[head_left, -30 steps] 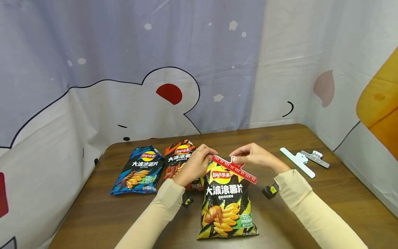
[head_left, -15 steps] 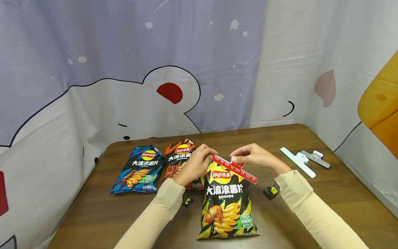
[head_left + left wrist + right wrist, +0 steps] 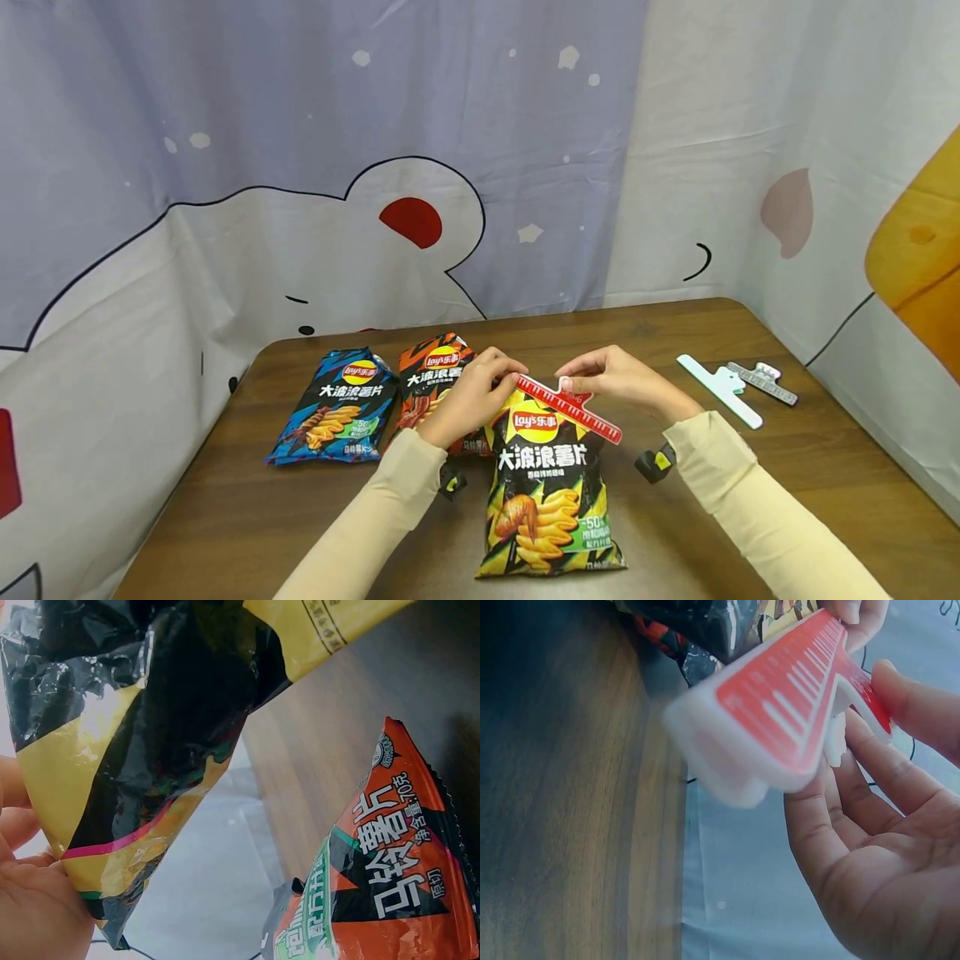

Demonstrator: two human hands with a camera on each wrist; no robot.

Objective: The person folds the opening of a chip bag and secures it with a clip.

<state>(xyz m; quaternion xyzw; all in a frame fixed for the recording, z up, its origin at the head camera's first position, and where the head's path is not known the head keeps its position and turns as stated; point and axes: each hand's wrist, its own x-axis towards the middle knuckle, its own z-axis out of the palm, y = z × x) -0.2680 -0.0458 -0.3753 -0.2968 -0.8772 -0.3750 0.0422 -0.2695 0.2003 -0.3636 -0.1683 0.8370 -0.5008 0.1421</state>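
Note:
A black and yellow bag of chips [image 3: 542, 500] is near the middle of the table in the head view, its top end raised. My left hand [image 3: 474, 400] grips the bag's upper left corner; the left wrist view shows fingers and thumb at the crumpled bag edge [image 3: 112, 877]. Across the top of the bag lies a long red sealing clip [image 3: 573, 410] with ruler-like marks and a white rim. My right hand [image 3: 622, 382] pinches the clip's handle, thumb on the near side and fingers behind, as the right wrist view shows at the handle [image 3: 866, 701].
A blue chip bag [image 3: 337, 408] lies at the left, beside an orange one [image 3: 427, 379] partly behind my left forearm. On the right are a pale green clip [image 3: 720, 390] and a clear grey clip [image 3: 763, 383]. A patterned curtain [image 3: 480, 167] hangs behind the table [image 3: 300, 525].
Both hands stay nearly in place on bag and clip. The left fingers have slid slightly right, covering a little more of the clip's left end.

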